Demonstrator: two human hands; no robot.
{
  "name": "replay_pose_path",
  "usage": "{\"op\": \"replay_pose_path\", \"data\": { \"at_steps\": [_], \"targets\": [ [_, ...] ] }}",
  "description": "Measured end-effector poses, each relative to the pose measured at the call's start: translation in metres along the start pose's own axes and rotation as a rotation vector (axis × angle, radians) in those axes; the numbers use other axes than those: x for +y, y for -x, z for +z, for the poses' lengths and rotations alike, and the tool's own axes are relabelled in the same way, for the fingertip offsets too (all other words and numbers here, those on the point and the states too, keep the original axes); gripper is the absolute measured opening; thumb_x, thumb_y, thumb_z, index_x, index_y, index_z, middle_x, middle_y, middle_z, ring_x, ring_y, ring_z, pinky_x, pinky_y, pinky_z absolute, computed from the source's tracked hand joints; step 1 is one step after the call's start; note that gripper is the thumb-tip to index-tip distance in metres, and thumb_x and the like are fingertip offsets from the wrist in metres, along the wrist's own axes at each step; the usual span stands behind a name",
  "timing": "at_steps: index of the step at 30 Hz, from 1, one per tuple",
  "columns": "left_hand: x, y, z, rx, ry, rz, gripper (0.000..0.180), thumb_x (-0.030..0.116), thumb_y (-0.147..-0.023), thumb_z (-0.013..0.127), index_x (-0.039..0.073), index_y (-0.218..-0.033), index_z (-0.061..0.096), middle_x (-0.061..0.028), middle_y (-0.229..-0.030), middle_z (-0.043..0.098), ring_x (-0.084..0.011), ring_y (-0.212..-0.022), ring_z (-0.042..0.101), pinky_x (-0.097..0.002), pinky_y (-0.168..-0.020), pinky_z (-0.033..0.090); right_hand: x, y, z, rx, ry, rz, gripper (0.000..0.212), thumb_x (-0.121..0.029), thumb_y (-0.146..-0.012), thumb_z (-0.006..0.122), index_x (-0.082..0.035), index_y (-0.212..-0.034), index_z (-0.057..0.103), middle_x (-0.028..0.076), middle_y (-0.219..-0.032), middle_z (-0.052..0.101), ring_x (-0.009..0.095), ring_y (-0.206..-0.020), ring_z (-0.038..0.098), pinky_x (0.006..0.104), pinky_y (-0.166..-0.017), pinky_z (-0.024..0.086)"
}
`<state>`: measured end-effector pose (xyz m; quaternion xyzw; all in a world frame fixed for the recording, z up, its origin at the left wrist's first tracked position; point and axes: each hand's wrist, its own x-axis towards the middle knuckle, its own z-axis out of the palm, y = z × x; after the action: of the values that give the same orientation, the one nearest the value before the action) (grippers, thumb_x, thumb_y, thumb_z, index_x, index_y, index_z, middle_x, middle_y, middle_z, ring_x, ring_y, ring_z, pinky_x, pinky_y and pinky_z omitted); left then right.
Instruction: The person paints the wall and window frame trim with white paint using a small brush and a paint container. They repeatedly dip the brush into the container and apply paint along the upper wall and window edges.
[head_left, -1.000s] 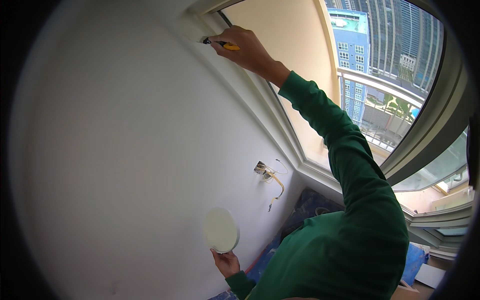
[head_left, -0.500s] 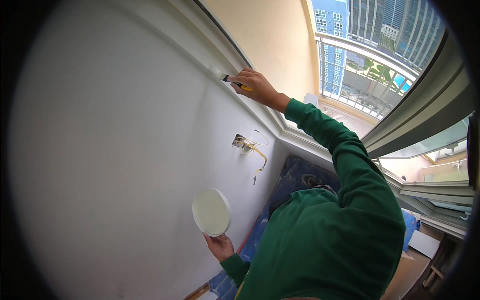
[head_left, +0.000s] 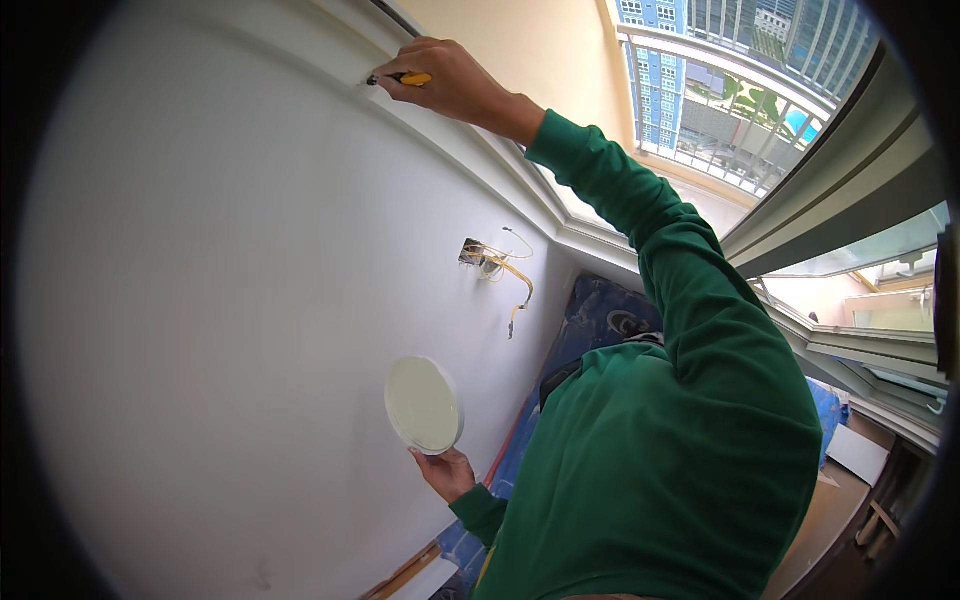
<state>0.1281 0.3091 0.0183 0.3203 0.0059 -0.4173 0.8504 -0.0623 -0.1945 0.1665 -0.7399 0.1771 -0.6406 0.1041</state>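
Note:
My right hand (head_left: 450, 85) reaches up to the top, closed around a small paintbrush (head_left: 408, 78) with a yellow and black handle. The brush tip meets the white window trim (head_left: 440, 148) where it borders the wall. Lower down, my left hand (head_left: 447, 474) grips a round white paint container (head_left: 424, 405) from below, its pale off-white face turned toward me. Whether that face is paint in a shallow tub or a coated lid, I cannot tell. The container is in front of the pale wall (head_left: 220, 300).
An open electrical box (head_left: 470, 251) in the wall has loose yellow wires (head_left: 522, 285) sticking out. Blue sheeting (head_left: 590, 310) covers the floor by the corner. A window opens onto a balcony railing (head_left: 720, 65). Cardboard (head_left: 825, 510) lies at the lower right.
My right hand has slid up and to the left along the trim with the paintbrush. My left hand still holds the container, which has shifted only slightly in view.

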Motion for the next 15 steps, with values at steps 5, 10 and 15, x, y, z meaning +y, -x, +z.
{"op": "replay_pose_path", "data": {
  "at_steps": [5, 10, 15],
  "targets": [
    [0.000, 0.000, -0.001, 0.020, 0.007, 0.027, 0.041, 0.021, -0.095, 0.060, -0.002, -0.127, 0.047, -0.0148, -0.120, 0.061, -0.0216, -0.103, 0.064, -0.0307, -0.081, 0.060, 0.010, 0.042, 0.003, 0.088, -0.028, -0.088, 0.020, -0.013, -0.083, 0.072, -0.006, -0.101, 0.072, 0.007, -0.076, 0.064, 0.022, -0.074, 0.057, 0.0327, -0.066, 0.052],
    [0.001, 0.003, -0.005, 0.037, 0.000, 0.020, 0.040, 0.021, -0.095, 0.059, -0.001, -0.127, 0.048, -0.0144, -0.120, 0.062, -0.0215, -0.103, 0.064, -0.0310, -0.082, 0.060, 0.033, 0.138, 0.022, -0.121, 0.002, 0.097, 0.020, -0.015, -0.085, 0.069, -0.006, -0.103, 0.071, 0.006, -0.075, 0.061, 0.022, -0.078, 0.055, 0.0351, -0.071, 0.051],
    [0.003, 0.000, -0.002, 0.077, -0.028, 0.037, 0.040, 0.021, -0.095, 0.060, 0.001, -0.127, 0.048, -0.0137, -0.120, 0.061, -0.0211, -0.104, 0.064, -0.0314, -0.083, 0.060, 0.046, 0.191, 0.019, -0.271, 0.046, 0.193, 0.019, -0.016, -0.084, 0.066, -0.004, -0.098, 0.071, 0.008, -0.077, 0.062, 0.025, -0.080, 0.057, 0.0387, -0.072, 0.050]
  ]
}}
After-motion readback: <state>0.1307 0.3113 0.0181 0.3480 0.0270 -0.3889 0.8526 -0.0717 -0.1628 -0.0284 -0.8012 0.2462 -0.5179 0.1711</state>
